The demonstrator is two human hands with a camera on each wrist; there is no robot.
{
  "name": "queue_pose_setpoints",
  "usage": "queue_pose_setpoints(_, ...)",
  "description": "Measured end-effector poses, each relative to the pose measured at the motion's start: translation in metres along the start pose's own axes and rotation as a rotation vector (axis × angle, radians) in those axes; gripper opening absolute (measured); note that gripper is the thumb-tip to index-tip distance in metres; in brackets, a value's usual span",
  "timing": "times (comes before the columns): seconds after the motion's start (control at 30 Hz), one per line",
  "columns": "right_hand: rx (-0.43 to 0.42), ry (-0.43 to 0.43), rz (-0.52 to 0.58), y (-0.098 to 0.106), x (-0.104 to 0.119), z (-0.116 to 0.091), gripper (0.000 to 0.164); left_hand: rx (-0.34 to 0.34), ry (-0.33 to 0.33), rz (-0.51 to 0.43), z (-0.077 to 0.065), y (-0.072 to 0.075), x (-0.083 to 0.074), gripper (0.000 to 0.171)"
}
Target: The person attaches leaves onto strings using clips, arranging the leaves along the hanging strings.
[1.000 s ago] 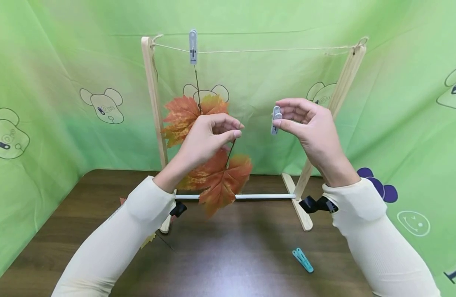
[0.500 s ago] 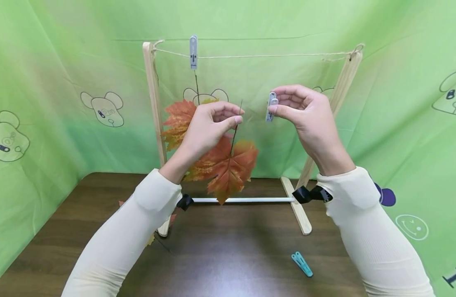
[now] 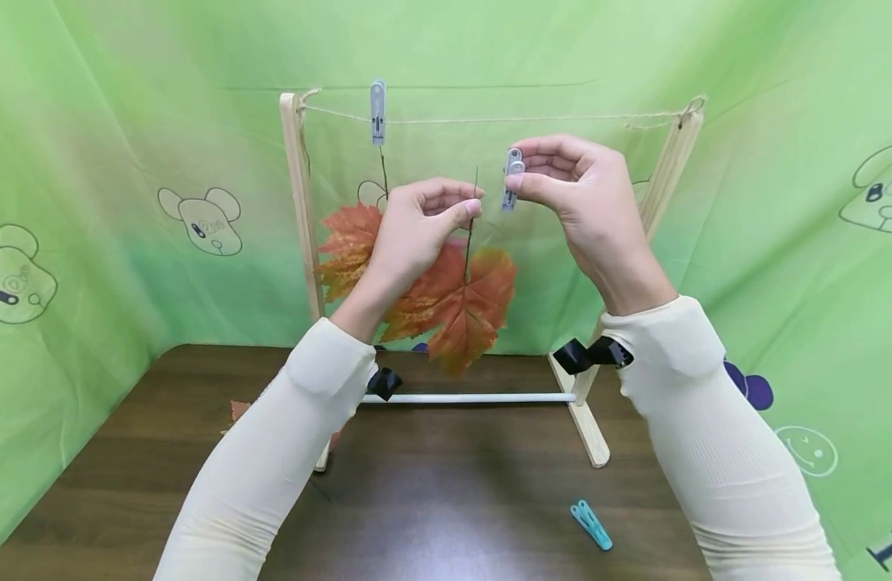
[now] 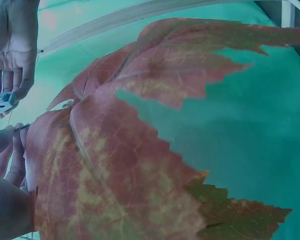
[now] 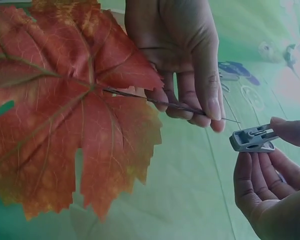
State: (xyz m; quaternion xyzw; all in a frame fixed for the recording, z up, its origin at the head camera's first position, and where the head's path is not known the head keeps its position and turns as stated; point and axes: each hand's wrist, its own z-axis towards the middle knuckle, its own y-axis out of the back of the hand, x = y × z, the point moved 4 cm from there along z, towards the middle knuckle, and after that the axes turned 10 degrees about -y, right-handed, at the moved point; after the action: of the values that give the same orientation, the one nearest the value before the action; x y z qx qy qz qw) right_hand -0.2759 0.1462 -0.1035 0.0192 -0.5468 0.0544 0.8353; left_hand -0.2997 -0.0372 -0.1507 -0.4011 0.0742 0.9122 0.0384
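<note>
My left hand pinches the thin dark stem of an orange-red artificial maple leaf, which hangs below the fingers with the stem's tip pointing up. My right hand holds a grey clothespin between thumb and fingers, just right of the stem tip. In the right wrist view the clothespin lies close to the end of the stem, apart from it. Above both hands runs a string. Another grey clothespin is clipped on it at the left, with a second maple leaf hanging under it, partly behind my left hand.
The string is tied between two wooden posts joined low down by a white rod. A teal clothespin lies on the brown table at the right. More leaf shows beside my left sleeve. Green cloth hangs behind.
Both hands have risen toward the string, carrying the leaf and the grey clothespin. The right hand has also moved left, bringing the clothespin nearer the stem tip.
</note>
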Motion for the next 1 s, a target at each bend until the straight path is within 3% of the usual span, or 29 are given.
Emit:
queue_pose_setpoints(0.23,0.001,0.01,0.008,-0.004,0.006,0.01,0.022,-0.047,0.012,-0.081,0.008,-0.001,-0.001,0.023)
queue_pose_setpoints(0.67,0.028,0.053,0.062,-0.011,0.021,0.024,0.02,-0.098,-0.016,-0.104,0.021,-0.001,-0.004,0.022)
queue_pose_setpoints(1.0,0.041,0.055,0.068,-0.021,0.033,0.032,0.018,-0.129,0.059,-0.15,0.028,0.0,-0.005,0.021)
